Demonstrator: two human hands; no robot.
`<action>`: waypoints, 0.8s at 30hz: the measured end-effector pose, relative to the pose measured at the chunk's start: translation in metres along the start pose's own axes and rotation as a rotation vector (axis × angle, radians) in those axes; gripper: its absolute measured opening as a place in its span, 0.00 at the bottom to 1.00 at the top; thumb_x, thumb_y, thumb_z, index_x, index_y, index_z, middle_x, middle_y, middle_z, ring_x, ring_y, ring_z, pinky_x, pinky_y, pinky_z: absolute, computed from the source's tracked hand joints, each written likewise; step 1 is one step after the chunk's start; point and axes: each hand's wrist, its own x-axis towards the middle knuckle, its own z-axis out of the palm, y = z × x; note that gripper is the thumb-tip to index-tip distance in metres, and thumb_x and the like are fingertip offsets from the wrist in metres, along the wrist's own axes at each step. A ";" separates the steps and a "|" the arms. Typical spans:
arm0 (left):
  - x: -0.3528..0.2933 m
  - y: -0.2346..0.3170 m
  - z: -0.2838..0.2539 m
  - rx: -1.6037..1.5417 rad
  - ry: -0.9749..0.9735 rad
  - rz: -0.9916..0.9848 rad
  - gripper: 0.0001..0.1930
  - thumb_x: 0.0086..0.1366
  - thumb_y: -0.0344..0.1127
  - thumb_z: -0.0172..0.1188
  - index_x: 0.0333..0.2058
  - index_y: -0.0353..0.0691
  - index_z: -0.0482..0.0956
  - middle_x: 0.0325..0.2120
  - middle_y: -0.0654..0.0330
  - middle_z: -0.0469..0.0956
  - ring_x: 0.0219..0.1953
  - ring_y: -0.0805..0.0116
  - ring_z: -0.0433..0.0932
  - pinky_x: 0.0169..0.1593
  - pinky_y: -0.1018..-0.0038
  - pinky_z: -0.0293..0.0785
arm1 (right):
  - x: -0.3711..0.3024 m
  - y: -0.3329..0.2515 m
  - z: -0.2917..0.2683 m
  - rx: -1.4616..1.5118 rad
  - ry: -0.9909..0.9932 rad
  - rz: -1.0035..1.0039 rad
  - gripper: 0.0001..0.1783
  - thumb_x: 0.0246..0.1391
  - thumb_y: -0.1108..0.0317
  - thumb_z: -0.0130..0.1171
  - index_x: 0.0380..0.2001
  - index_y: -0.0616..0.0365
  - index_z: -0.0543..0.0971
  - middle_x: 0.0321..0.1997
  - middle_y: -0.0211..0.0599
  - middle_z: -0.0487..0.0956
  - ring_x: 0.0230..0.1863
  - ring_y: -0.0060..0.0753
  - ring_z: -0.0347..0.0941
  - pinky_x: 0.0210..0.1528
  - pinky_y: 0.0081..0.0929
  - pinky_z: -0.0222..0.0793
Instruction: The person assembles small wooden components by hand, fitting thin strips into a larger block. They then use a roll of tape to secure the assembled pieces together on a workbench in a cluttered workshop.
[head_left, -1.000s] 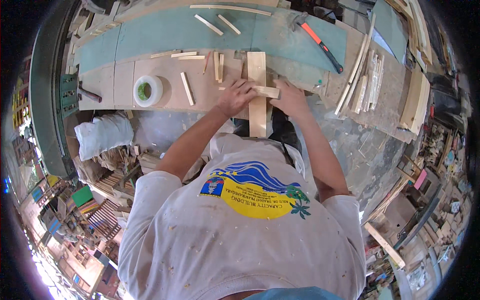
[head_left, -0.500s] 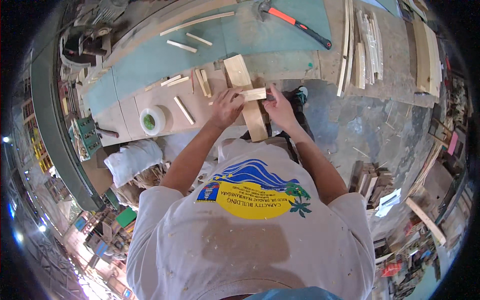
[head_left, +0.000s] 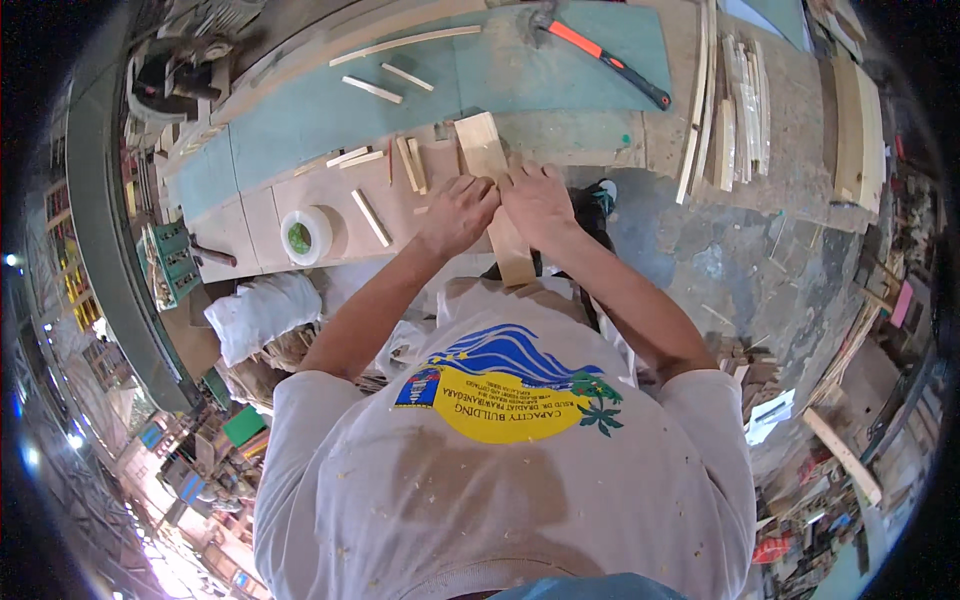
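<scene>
A pale wooden board (head_left: 480,143) slants from the bench edge toward my body, its near end by my waist. Over its middle, my left hand (head_left: 462,213) and my right hand (head_left: 538,205) meet with fingers curled. Both hands are closed around a short flat piece of wood that their fingers now hide. Left of the board stand a pair of short wood sticks (head_left: 411,165) on the bench, with a thin red pencil-like stick (head_left: 390,166) beside them. Another short stick (head_left: 371,218) lies nearer to me.
The bench (head_left: 225,235) holds a white round tub (head_left: 323,236) with something green inside, a hammer (head_left: 610,66) with an orange and black handle, and loose sticks (head_left: 372,89). Long strips (head_left: 697,100) and boards (head_left: 856,130) lie at the right. A white sack (head_left: 262,318) sits below the bench.
My right hand has moved left and closed over the end of the short wood piece, meeting my left hand. The piece, visible before, is now covered. The view has shifted slightly.
</scene>
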 end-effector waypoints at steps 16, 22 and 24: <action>-0.029 0.031 -0.042 -0.747 0.387 -0.576 0.23 0.58 0.32 0.69 0.52 0.41 0.75 0.43 0.55 0.76 0.39 0.57 0.79 0.41 0.65 0.77 | 0.017 0.000 0.025 0.821 0.329 -0.143 0.26 0.46 0.64 0.73 0.49 0.58 0.79 0.48 0.45 0.80 0.51 0.52 0.75 0.54 0.40 0.72; -0.025 0.003 -0.004 -0.713 0.344 -0.405 0.26 0.54 0.35 0.73 0.53 0.42 0.77 0.43 0.52 0.81 0.44 0.50 0.81 0.47 0.60 0.78 | 0.017 0.005 0.040 0.816 0.267 -0.133 0.28 0.42 0.73 0.70 0.51 0.58 0.79 0.52 0.46 0.80 0.56 0.52 0.75 0.59 0.42 0.71; -0.025 0.003 -0.005 -0.675 0.343 -0.364 0.25 0.54 0.33 0.73 0.52 0.42 0.78 0.42 0.52 0.81 0.42 0.51 0.82 0.46 0.62 0.78 | 0.017 0.016 0.054 0.774 0.301 -0.183 0.29 0.42 0.73 0.69 0.52 0.58 0.79 0.53 0.45 0.80 0.56 0.51 0.75 0.59 0.42 0.71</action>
